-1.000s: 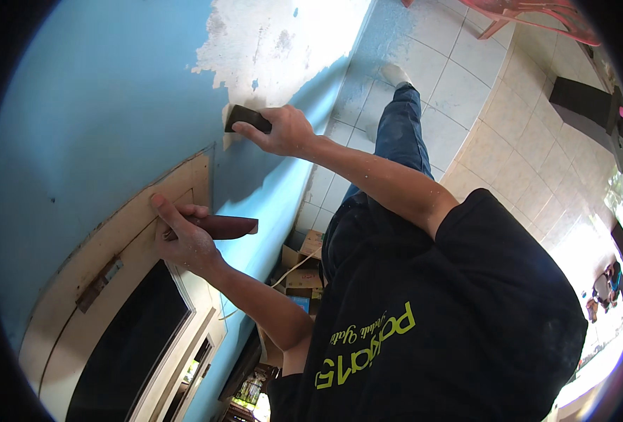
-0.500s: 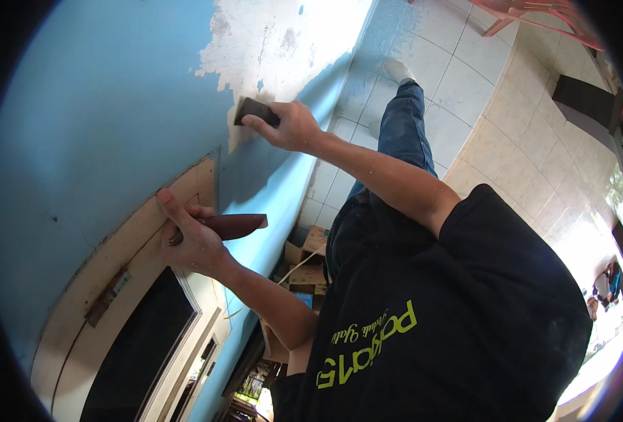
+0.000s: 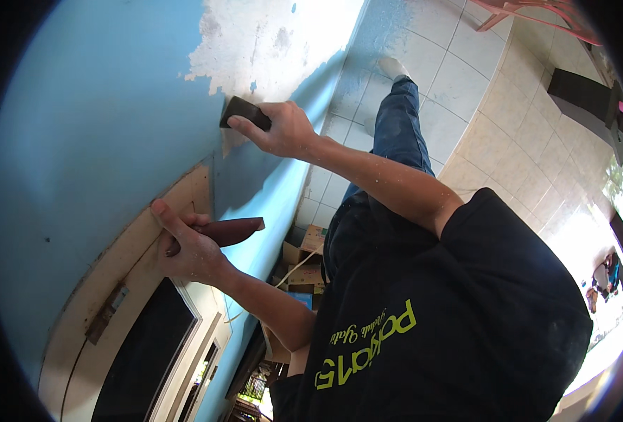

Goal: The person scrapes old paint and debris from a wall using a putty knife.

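Observation:
My right hand (image 3: 288, 129) is wrapped round a dark rectangular scraper block (image 3: 245, 114), its far end against the wall at the lower border of a bare patch. Its working edge is hard to make out. Ragged blue paint surrounds this whitish patch (image 3: 248, 42) on the blue wall (image 3: 114, 91). Lower and to the left, my left hand (image 3: 193, 250) is closed round a dark reddish-brown tapered thing (image 3: 230, 231), like a knife sheath or wooden handle; its back end is partly hidden in the palm. That hand is in front of the cream door frame (image 3: 125, 246).
A door with a dark panel (image 3: 146, 352) and a rusty latch plate (image 3: 107, 316) lies at lower left. Cardboard boxes (image 3: 304, 254) sit by the wall's foot. Dust covers pale floor tiles (image 3: 424, 49) near my foot. A reddish plastic chair (image 3: 536, 14) stands at upper right.
My right hand has moved slightly left and a little up across the wall with the scraper block. The left hand keeps its grip, slightly lower in view. The view has shifted a little.

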Demonstrator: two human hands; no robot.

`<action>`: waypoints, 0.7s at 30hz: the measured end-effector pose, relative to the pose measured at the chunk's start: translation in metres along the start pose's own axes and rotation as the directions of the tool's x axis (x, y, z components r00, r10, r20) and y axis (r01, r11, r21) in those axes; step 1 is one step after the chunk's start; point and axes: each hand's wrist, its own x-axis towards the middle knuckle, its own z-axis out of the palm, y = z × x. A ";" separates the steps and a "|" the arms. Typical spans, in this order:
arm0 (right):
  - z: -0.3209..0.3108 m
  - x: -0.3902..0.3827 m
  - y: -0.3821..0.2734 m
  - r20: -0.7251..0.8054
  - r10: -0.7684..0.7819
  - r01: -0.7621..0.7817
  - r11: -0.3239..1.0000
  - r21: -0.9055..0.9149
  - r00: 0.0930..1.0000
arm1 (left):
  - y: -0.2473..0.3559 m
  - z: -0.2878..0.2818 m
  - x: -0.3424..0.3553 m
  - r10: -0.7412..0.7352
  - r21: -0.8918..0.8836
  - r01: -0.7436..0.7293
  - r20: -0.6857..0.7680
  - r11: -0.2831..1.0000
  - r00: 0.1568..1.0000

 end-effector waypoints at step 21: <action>-0.007 0.007 0.004 0.033 0.015 -0.015 1.000 -0.015 0.999 | -0.004 0.001 0.003 -0.003 -0.023 0.003 0.014 1.000 1.000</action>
